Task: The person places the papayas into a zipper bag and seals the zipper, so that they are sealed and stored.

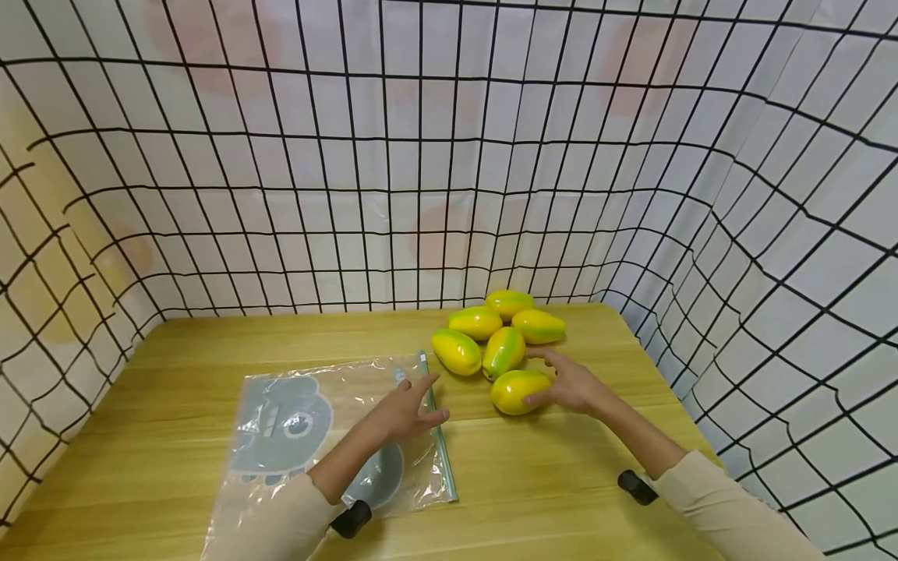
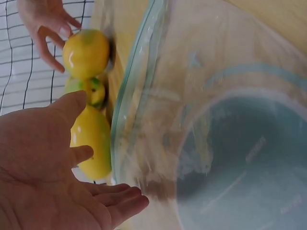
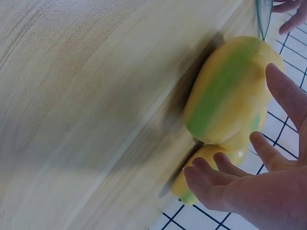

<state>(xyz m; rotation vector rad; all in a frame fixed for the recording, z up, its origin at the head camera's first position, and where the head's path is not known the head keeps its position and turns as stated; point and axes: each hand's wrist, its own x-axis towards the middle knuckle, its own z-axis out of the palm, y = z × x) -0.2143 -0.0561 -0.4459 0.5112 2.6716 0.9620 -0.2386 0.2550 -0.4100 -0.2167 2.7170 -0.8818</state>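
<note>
My left hand (image 1: 401, 413) is over the zip edge of a clear zip bag (image 1: 351, 382) with a grey-blue cartoon print. Its fingers are spread and hold nothing. On the right, my right hand (image 1: 571, 383) reaches beside the nearest yellow-and-green mango-like fruit (image 1: 517, 392), fingers spread. In the right wrist view, the thumb and fingers stand around one side of that fruit (image 3: 230, 91) without closing on it; whether a fingertip touches is unclear. Behind it lie several similar fruits, including one (image 1: 503, 352) close by and one (image 1: 456, 352) near the bag's zip.
The bag lies flat on a wood-grain table (image 1: 561, 483), its zip strip (image 1: 442, 460) facing the fruits. Black wire grid (image 1: 393, 187) surrounds the table's back and sides, with pale patterned sheeting behind. A dark wrist strap piece (image 1: 637, 487) hangs below the right sleeve.
</note>
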